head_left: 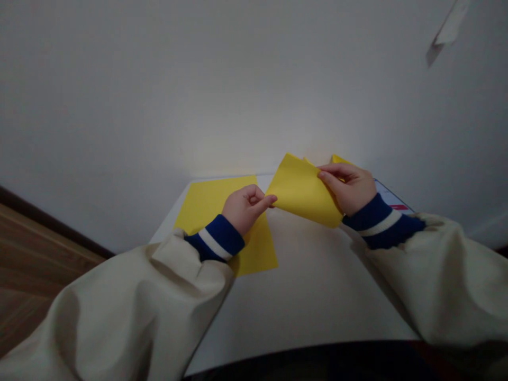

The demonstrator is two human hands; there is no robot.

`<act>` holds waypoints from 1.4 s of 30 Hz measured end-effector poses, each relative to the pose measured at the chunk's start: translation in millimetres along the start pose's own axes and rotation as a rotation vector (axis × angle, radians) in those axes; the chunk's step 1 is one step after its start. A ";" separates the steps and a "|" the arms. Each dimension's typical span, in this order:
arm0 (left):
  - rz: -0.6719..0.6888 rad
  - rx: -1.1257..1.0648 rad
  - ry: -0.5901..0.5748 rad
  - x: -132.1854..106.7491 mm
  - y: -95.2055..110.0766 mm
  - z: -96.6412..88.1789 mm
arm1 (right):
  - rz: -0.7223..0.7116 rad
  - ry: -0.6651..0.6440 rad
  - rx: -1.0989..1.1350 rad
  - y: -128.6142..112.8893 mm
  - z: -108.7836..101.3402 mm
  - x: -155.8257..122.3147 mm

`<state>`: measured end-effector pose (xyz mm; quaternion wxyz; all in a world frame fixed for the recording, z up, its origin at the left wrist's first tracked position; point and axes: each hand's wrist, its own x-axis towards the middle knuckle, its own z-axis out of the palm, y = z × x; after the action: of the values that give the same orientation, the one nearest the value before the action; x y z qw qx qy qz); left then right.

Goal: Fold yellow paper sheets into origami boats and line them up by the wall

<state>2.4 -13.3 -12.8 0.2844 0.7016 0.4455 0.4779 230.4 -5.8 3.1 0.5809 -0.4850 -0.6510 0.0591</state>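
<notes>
Folding a sheet in the air, seen from beside the worktop (pixel 317 275). The yellow sheet (pixel 301 190) hangs clear of the worktop, just right of the flat sheet (pixel 206 203), a second yellow square lying on the white surface. The left hand (pixel 246 206) hovers over the flat sheet's right half and pinches the sheet's left corner between thumb and forefinger, the other fingers curled in. The right hand (pixel 349 186), further right of the flat sheet, grasps the sheet's opposite edge, with fingers laid across the near face; the thumb is hidden. A yellow tip (pixel 339 159) shows beyond this hand; whether it belongs to the sheet cannot be told. A white packet (pixel 391 200) with blue and red marks lies right of the flat sheet, behind the right wrist.

The sheet looks doubled over but not yet creased. For a clean fold, the judgement is this: match the corners exactly before pressing, hold the paper taut between the two pinches so it does not bow, and lower it onto bare worktop right of the flat sheet, so the crease can be run with a fingertip from the middle outward. Creasing in mid-air risks a skewed line.
</notes>
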 end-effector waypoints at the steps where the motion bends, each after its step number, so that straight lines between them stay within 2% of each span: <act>1: 0.008 -0.032 0.001 -0.6 -0.6 0.4 | 0.005 -0.012 0.004 1.1 0.5 0.2; 3: 0.038 -0.148 -0.012 -1.5 -1.7 1.1 | 0.014 -0.070 0.022 2.9 1.7 0.4; 6: 0.075 -0.345 -0.050 -1.7 -1.1 2.1 | 0.003 -0.251 0.048 2.1 3.0 -0.3; 8: 0.045 -0.369 -0.074 -0.7 1.3 2.5 | -0.026 -0.362 0.042 -1.1 3.1 -1.5; 10: -0.006 -0.331 -0.091 0.7 4.4 2.7 | -0.056 -0.403 0.020 -4.6 2.9 -2.9; 13: -0.032 -0.291 -0.073 2.2 8.2 2.6 | -0.087 -0.383 -0.007 -7.5 3.0 -4.2; 26: 0.088 -0.151 0.036 2.4 9.1 -0.5 | -0.171 -0.351 -0.019 -5.8 3.7 -5.7; 42: -0.043 -0.264 0.017 2.0 14.2 0.8 | -0.182 -0.370 -0.006 -5.1 4.0 -6.5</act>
<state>8.4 -17.7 -0.5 0.3808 0.6443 0.3959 0.5321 223.3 -11.0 0.6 0.4531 -0.4065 -0.7880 0.0925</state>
